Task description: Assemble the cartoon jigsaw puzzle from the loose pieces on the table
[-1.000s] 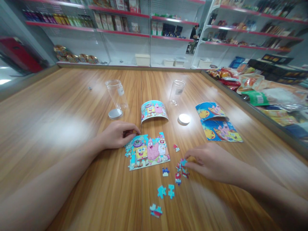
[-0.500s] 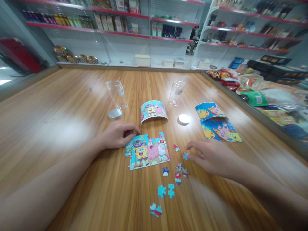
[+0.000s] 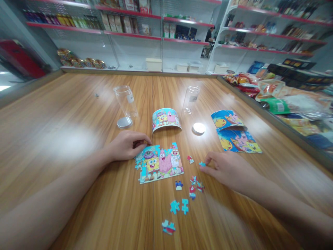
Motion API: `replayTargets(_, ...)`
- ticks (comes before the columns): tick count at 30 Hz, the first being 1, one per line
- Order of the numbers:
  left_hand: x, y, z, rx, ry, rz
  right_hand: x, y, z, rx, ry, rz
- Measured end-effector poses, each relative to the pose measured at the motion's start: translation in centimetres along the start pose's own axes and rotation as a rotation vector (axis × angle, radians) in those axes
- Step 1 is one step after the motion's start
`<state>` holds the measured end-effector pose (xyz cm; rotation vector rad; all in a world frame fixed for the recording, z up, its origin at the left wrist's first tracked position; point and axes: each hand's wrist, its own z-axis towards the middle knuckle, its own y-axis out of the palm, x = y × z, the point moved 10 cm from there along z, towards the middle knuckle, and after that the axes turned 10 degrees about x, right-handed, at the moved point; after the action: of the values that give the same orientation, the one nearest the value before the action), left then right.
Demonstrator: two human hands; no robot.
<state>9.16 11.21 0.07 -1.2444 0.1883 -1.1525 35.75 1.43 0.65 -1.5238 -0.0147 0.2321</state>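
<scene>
The partly assembled jigsaw puzzle (image 3: 162, 163) with cartoon figures lies flat before me, with gaps along its upper edge. My left hand (image 3: 128, 144) rests at its upper left corner, fingers curled against the edge; whatever they may hold is hidden. To the right, my right hand (image 3: 223, 168) pinches a small blue puzzle piece (image 3: 202, 164) between thumb and fingers, just over the table. Nearby lie a red and white piece (image 3: 190, 159), a dark blue and white piece (image 3: 178, 185), a small cluster of pieces (image 3: 196, 185), turquoise pieces (image 3: 175, 206) and a multicoloured piece (image 3: 168, 227).
Behind the puzzle stands a curved picture card (image 3: 167, 119). Two clear jars (image 3: 127, 102) and two round lids (image 3: 125, 122) are farther back. Blue picture cards (image 3: 239, 140) lie at right. Packaged goods (image 3: 281, 97) sit beyond the table's right edge; a person (image 3: 208, 38) is far behind.
My right hand has shifted slightly, and the blue piece in its fingers has turned and moved a little up and right. My left hand stays in place.
</scene>
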Motion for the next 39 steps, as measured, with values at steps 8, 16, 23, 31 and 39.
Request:
replayTargets(8, 1.5, -0.2, 0.3, -0.033, 0.023, 0.022, -0.3, 0.3, 0.0, -0.012, -0.036, 0.028)
replayTargets(16, 4.2, 0.1, 0.5, -0.058, 0.143, 0.05, -0.7, 0.0, 0.3, 0.032, -0.057, 0.165)
replayTargets(23, 9.5, 2.2, 0.2, -0.124, 0.355, -0.009, -1.8, -0.8, 2.7, 0.076, -0.078, 0.482)
replayTargets(31, 9.4, 1.8, 0.5, -0.071, 0.331, -0.007, -5.5, -0.8, 9.8, 0.386, -0.166, 0.81)
replayTargets(39, 8.8, 2.4, 0.2, -0.131, 0.268, -0.001, -5.6, 1.5, 9.9, 0.232, -0.211, 0.863)
